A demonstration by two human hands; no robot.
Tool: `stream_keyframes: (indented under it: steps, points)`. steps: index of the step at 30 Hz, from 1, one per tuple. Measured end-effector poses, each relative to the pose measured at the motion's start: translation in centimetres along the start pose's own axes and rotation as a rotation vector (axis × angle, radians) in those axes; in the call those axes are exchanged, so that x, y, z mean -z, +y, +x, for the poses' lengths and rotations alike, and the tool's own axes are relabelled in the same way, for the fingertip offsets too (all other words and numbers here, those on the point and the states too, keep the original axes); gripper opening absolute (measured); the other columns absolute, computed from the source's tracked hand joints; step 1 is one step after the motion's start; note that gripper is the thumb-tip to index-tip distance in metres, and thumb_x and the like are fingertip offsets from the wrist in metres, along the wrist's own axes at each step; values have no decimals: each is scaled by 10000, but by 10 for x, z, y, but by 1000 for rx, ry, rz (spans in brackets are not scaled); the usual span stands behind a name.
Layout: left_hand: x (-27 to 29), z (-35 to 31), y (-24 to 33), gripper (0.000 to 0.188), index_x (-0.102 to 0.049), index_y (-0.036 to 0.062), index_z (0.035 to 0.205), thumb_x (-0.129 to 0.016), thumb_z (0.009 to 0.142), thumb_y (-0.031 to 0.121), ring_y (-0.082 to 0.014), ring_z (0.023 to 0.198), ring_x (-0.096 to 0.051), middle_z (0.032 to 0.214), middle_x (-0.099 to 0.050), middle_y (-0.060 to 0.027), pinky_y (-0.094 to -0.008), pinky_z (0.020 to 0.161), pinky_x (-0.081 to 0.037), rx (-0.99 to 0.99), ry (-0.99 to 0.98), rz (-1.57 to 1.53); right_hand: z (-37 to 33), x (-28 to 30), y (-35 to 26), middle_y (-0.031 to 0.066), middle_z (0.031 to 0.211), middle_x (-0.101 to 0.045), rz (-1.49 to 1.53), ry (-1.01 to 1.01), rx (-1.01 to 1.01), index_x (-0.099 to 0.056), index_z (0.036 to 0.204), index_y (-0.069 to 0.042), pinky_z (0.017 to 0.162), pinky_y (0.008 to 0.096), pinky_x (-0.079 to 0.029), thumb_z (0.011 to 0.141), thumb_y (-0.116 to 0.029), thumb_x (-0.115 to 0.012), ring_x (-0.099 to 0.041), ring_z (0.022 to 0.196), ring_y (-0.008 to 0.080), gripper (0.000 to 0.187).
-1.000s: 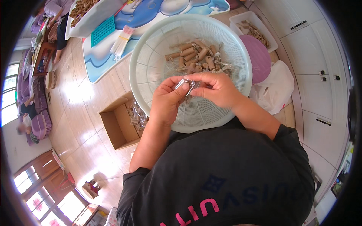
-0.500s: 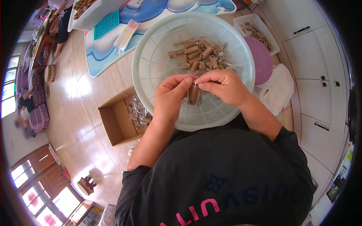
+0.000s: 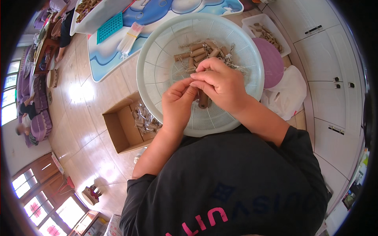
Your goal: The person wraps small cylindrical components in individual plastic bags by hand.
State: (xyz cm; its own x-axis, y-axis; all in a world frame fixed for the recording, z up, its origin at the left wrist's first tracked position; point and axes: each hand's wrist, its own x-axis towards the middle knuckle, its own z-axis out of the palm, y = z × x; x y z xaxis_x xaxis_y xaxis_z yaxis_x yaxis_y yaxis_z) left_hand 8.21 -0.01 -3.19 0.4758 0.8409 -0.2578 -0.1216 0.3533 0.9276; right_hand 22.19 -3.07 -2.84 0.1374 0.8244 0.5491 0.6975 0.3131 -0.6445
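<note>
In front of me my left hand (image 3: 179, 100) and my right hand (image 3: 223, 84) meet over a pale green mesh basket (image 3: 157, 43). Thumbs and fingers of both are pinched together, closed on the top of what looks like a small clear plastic bag. A brown cylinder (image 3: 203, 100) hangs below the fingertips, its upper part hidden by my right hand. Behind my hands, in the basket, lies a heap of similar brown cylinders (image 3: 197, 52) with pale strings.
Left of the basket stands a cardboard box (image 3: 114, 120) with clear-wrapped brown pieces (image 3: 145, 120). Beyond are a blue patterned table (image 3: 102, 59), a bundle of clear bags (image 3: 129, 39) and a teal grid tray (image 3: 110, 27). At right are a white tub (image 3: 285, 37) and a purple disc (image 3: 271, 63).
My right hand has moved left and turned over the fingertips of my left hand. The brown cylinder is now more covered by it. Both hands keep their pinch.
</note>
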Motion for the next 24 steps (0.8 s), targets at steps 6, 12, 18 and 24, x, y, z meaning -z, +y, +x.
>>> stream_keyframes:
  steps: [6, 12, 18, 24]
  points:
    - [0, 2, 0, 202, -580, -43, 1023, -532, 871, 80, -120, 783, -593, 887, -628, -79, -236, 719, -484, -12, 18, -36, 0, 4, 3, 1, 800, -574, 40, 120, 50, -645, 791, -84, 497, 258, -455, 677, -140, -696, -587, 601, 155, 137]
    - [0, -1, -5, 178, -592, -39, 998, -552, 860, 67, -86, 735, -557, 845, -623, -51, -208, 670, -456, -64, 2, 97, 0, 3, 2, 50, 793, -566, 104, -29, -14, -605, 762, -38, 535, 258, -455, 697, -44, -658, -575, 617, 173, 85]
    - [-6, -3, -1, 159, -599, -33, 978, -550, 865, 68, -51, 698, -525, 822, -624, -27, -189, 642, -437, -89, -10, 152, -2, -1, 12, 49, 827, -573, 449, 42, -278, -555, 791, -31, 504, 205, -380, 821, -66, -561, -469, 547, 92, 47]
    - [4, 0, 3, 175, -558, -23, 1006, -518, 885, 98, -106, 753, -585, 919, -644, -94, -227, 693, -466, -17, 72, -7, 8, 32, 37, 8, 765, -554, 1027, 299, -741, -540, 880, -61, 408, 159, -206, 907, -203, -479, -289, 466, 14, 157]
